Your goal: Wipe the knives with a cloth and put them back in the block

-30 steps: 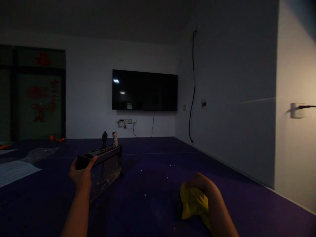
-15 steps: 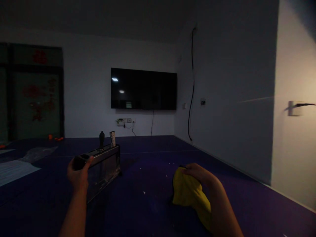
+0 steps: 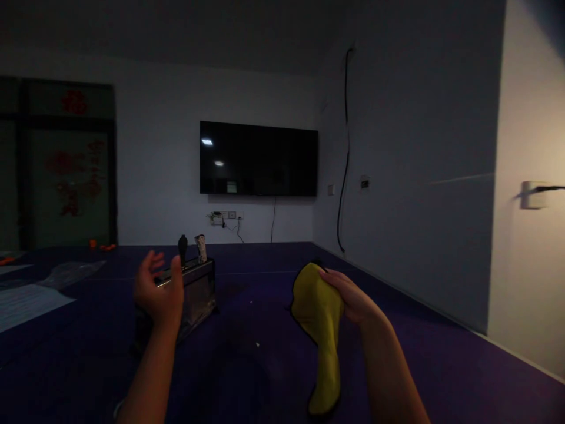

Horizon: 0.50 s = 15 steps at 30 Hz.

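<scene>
Lower right of ctr, R hand (image 3: 352, 297) is pinching a dark-edged yellow cloth (image 3: 318, 315) near its top, the rest hanging down. Lower left, L hand (image 3: 161, 290) w/ spread fingers is partly blocking a dark rectangular glossy-sided box (image 3: 198, 300); can't tell re: contact. Box is standing on a flat purple surface (image 3: 265, 383).

V. dim pic (warm glow (image 3: 549, 138) far R)

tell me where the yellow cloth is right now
In the head view, the yellow cloth is right of centre, held in the right hand with one end hanging down; the box is to its left, behind the left hand.
</scene>
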Motion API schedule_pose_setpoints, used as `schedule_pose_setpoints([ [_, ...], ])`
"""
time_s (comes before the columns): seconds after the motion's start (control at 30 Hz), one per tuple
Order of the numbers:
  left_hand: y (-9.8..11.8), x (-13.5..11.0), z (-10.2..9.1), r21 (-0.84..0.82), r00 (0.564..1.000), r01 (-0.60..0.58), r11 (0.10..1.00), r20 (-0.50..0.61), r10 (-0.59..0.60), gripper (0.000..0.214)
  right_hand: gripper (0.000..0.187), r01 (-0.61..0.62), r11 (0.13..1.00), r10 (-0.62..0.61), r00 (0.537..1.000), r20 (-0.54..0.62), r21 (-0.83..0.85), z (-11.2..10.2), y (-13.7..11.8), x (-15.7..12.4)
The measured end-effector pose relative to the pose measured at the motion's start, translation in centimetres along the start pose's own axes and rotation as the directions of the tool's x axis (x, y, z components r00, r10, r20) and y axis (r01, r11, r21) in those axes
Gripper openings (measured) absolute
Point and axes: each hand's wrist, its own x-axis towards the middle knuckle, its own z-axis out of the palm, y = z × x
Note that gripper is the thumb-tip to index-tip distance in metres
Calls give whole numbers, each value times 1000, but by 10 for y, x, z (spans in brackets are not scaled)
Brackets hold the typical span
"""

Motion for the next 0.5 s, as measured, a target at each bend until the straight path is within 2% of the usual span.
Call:
schedule_pose_setpoints([
  [0.03,7,-1,9,1,989,74,997,132,-73,54,20,3,1000,-3,1000,20,29,4,-3,-1],
  [0.07,13,-1,19,72,947,123,990,288,-139,48,21,6,999,-8,999,36,50,7,-6,-1],
  [0.1,17,-2,31,187,890,124,975,414,-192,46,22,8,998,-11,999,46,64,10,-7,-2],
  [0.13,20,-2,42,251,851,107,962,477,-220,47,22,9,997,-13,999,51,71,13,-9,-3],
  [0.2,21,0,65,331,808,74,941,534,-251,56,22,16,997,-20,998,52,75,16,-10,-4],
  [0.3,18,6,89,401,786,61,914,546,-292,66,22,31,997,-36,998,61,73,20,-10,-5],
  [0.4,11,16,98,474,755,101,874,536,-378,51,25,28,998,-33,994,103,54,22,-10,-5],
  [0.5,4,26,99,532,698,129,837,550,-458,28,31,19,1000,-17,991,131,-16,21,-11,-5],
])
